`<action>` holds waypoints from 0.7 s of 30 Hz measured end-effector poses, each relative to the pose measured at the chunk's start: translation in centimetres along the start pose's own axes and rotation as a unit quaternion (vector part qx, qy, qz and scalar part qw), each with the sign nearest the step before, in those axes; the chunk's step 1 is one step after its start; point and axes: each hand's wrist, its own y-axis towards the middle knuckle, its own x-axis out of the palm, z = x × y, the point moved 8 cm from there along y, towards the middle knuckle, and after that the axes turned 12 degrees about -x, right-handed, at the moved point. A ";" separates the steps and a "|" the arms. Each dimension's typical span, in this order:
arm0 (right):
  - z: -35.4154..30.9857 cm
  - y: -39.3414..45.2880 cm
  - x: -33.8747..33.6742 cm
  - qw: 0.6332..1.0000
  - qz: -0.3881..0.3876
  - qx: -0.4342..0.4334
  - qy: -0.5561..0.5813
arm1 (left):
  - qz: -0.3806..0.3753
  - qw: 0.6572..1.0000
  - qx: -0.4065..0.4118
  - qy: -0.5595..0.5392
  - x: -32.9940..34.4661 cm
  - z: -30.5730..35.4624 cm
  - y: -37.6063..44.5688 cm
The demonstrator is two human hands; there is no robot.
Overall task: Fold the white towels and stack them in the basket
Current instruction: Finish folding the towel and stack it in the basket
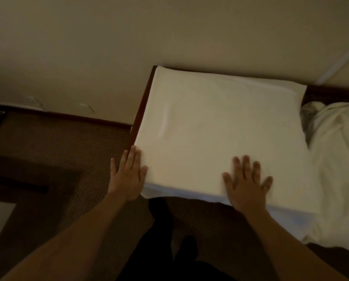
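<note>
Both hands lay flat on the folded towel (216,126). The left hand (129,177) pressed its left edge with straight fingers; the right hand (247,187) was spread on top.

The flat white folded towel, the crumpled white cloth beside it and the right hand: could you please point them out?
Flat white folded towel (216,126): head view, middle of its top face.
Crumpled white cloth (337,151): head view, its bunched middle.
Right hand (247,183): head view, back of the hand.
</note>
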 end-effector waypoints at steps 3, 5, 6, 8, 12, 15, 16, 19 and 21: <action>0.2 -0.1 -0.2 0.998 -0.003 0.054 0.036 | 0.015 0.998 -0.035 -0.044 -1.5 1.1 0.9; -1.5 0.6 -0.7 0.994 0.031 0.085 0.057 | 0.046 0.993 -0.052 -0.095 -3.0 2.2 2.6; -3.0 0.6 -0.5 0.995 0.032 0.078 0.057 | 0.049 0.990 -0.067 -0.116 -3.2 2.2 2.8; -6.4 1.7 -0.8 0.996 0.041 0.044 0.060 | 0.057 0.985 -0.077 -0.146 -4.8 3.4 5.2; -13.8 5.1 -2.9 0.995 0.068 -0.030 0.072 | 0.047 0.971 -0.089 -0.215 -7.7 4.7 12.1; -19.5 9.3 -4.9 0.988 0.086 -0.043 0.118 | -0.013 0.959 -0.075 -0.272 -9.5 5.9 19.2; -21.3 10.8 -5.3 0.986 0.083 -0.042 0.135 | -0.031 0.953 -0.074 -0.293 -10.1 6.5 21.5; -25.9 14.8 -5.2 0.980 0.024 -0.008 0.196 | -0.099 0.930 -0.081 -0.344 -11.4 8.6 26.9; -28.3 17.1 -4.9 0.978 -0.007 0.030 0.207 | -0.138 0.918 -0.083 -0.363 -11.8 9.8 30.4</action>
